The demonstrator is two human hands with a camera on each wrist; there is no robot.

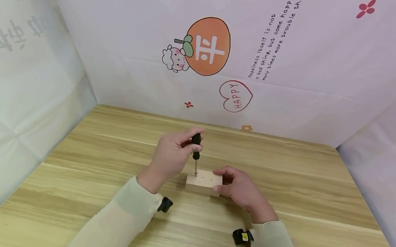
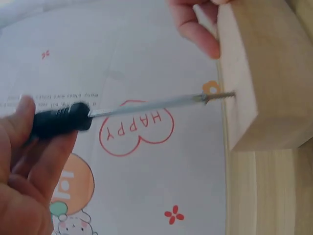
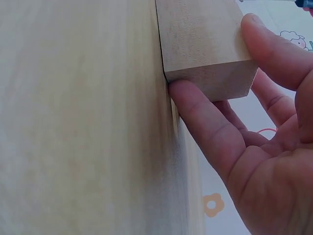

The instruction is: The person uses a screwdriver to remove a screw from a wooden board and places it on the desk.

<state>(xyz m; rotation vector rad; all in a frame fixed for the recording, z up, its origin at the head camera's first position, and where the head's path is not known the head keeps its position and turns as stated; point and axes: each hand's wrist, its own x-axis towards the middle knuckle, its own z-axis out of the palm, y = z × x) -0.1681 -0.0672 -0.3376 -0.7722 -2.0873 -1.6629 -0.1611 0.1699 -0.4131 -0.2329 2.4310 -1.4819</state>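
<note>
My left hand (image 1: pixel 171 154) grips the black handle of a screwdriver (image 1: pixel 196 151), which stands nearly upright. In the left wrist view its shaft meets the head of a screw (image 2: pixel 220 96), whose point is in the top face of a pale wooden block (image 2: pixel 281 78). Part of the screw's thread still shows above the wood. Several small dark holes or marks dot that top face in the head view. My right hand (image 1: pixel 242 188) holds the block's right end between thumb and fingers, seen closely in the right wrist view, where the block (image 3: pixel 205 36) rests on the table.
The wood-grain tabletop (image 1: pixel 285 174) runs back to a printed white cloth (image 1: pixel 291 104). White sheets hang at the left and right. A black wrist camera (image 1: pixel 165 205) sits by the left cuff, another wrist camera (image 1: pixel 241 237) by the right.
</note>
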